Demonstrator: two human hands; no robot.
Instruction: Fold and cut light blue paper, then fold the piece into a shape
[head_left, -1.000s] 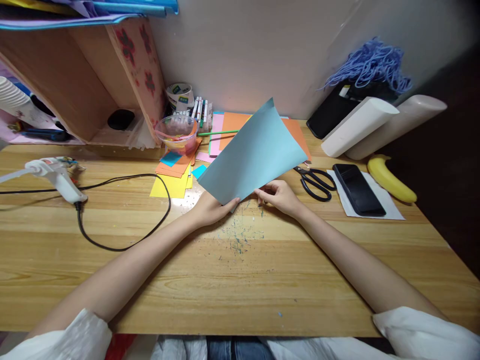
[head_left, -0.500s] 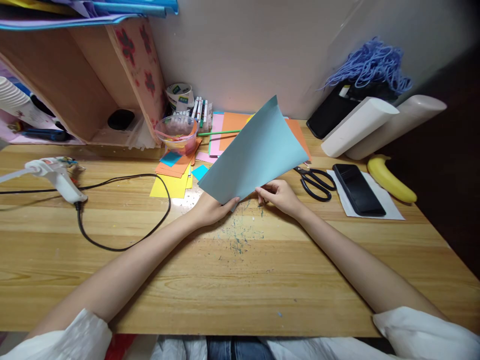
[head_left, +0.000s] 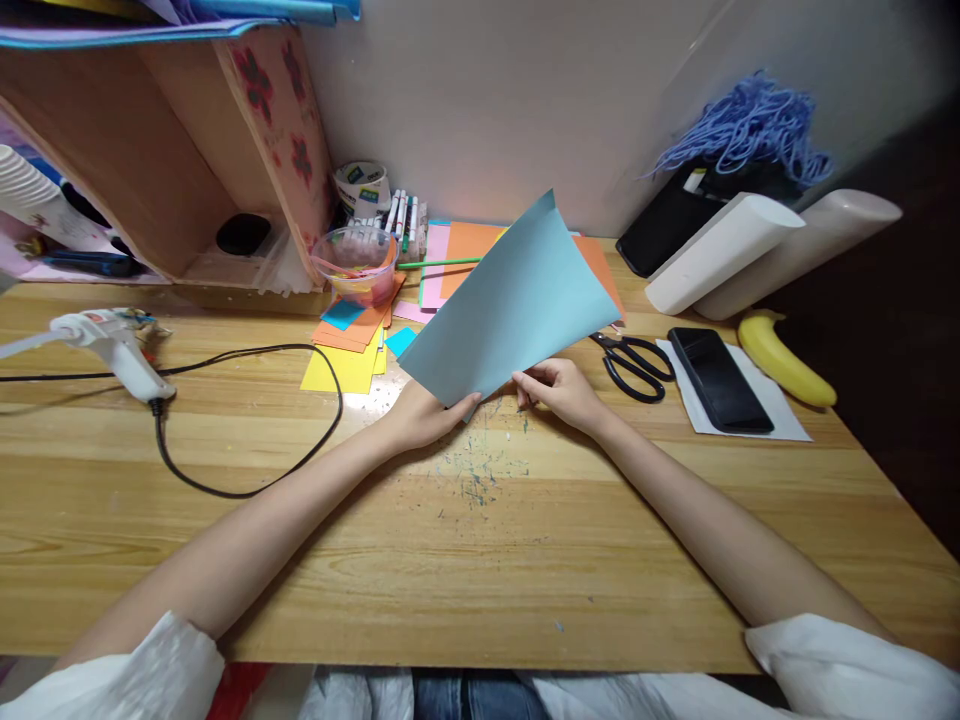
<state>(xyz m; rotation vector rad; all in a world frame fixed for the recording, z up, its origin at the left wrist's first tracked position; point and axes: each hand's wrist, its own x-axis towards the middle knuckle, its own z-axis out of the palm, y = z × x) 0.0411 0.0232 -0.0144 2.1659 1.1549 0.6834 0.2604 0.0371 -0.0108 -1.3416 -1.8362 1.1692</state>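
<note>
A light blue sheet of paper point(head_left: 514, 300) is held up at a slant over the middle of the table, one corner pointing up. My left hand point(head_left: 429, 415) grips its lower left part, thumb on the near face and the other fingers hidden behind. At the lower edge, my right hand point(head_left: 555, 390) pinches the paper between thumb and fingers. Black-handled scissors point(head_left: 637, 365) lie just right of my right hand, their tips near the sheet. Behind the blue sheet, orange and pink sheets point(head_left: 461, 245) are partly covered.
A white glue gun point(head_left: 112, 350) and its looped black cable point(head_left: 339, 400) lie left. Colored paper pieces point(head_left: 341, 370), a plastic bowl point(head_left: 356, 265) and markers point(head_left: 405, 215) sit behind. Right are a phone point(head_left: 720, 380), a banana point(head_left: 784, 360) and white rolls point(head_left: 724, 255).
The view has shifted very slightly. My hands and the blue sheet hold nearly the same pose.
</note>
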